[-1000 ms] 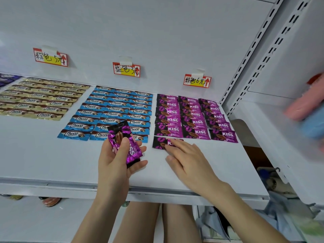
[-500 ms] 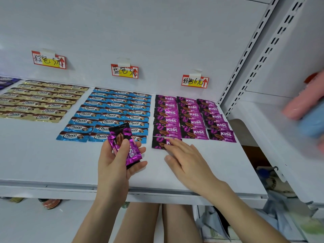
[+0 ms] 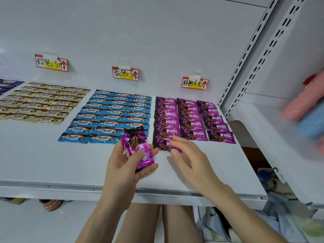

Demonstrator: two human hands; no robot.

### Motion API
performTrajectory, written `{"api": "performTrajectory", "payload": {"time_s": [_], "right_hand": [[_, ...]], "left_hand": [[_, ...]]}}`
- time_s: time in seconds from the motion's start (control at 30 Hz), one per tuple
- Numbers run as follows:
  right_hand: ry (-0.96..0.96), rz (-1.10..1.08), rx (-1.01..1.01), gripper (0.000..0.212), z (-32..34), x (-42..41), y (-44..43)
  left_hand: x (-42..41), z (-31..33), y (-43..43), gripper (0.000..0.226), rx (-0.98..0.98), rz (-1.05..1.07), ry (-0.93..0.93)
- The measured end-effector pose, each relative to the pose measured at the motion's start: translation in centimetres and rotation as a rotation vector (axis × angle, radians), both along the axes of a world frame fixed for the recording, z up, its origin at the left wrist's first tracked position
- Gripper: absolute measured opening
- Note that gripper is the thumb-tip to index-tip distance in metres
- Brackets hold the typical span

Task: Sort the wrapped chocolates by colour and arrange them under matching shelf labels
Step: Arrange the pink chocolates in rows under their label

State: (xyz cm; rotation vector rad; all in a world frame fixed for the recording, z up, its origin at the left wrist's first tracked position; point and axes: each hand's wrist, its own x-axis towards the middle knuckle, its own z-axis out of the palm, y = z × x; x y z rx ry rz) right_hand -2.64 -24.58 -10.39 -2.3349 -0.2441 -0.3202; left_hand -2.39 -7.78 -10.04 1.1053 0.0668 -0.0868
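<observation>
Looking down from my head, I grip a small stack of purple chocolates (image 3: 138, 149) in my left hand (image 3: 126, 165), thumb curled across the front and fingers behind. The foil is shiny magenta with a black end, a brown chocolate picture and white "KISS" lettering, and it tilts up and to the left over the shelf (image 3: 52, 163).

My right hand (image 3: 189, 158) is loosely spread, not clasping anything. Its fingertips (image 3: 173, 138) touch the right end of a single purple chocolate (image 3: 161, 144) lying flat at the front of the left column of the purple rows (image 3: 191, 118). Those rows sit in three columns under the right label (image 3: 194, 83).

To their left the blue chocolates (image 3: 114, 116), marked "Choco", lie in three columns under the middle label (image 3: 125, 74). Further left the gold chocolates (image 3: 43, 104) lie under the left label (image 3: 51, 63). All three labels are red and yellow with black handwriting, taped to the back wall. A few dark violet wrappers (image 3: 7, 85) show at the far left edge.
</observation>
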Motion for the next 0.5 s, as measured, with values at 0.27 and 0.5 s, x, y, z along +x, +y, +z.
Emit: {"api": "performTrajectory", "payload": {"time_s": [0.27, 0.5], "right_hand": [[0.008, 0.102, 0.460, 0.023, 3.6, -0.7, 0.8], [0.041, 0.142, 0.541, 0.019, 3.9, -0.9, -0.9]], "left_hand": [[-0.9, 0.7, -1.6, 0.040, 0.216, -0.132, -0.143], [-1.1, 0.6, -2.4, 0.042, 0.290, -0.191, -0.146]]}}
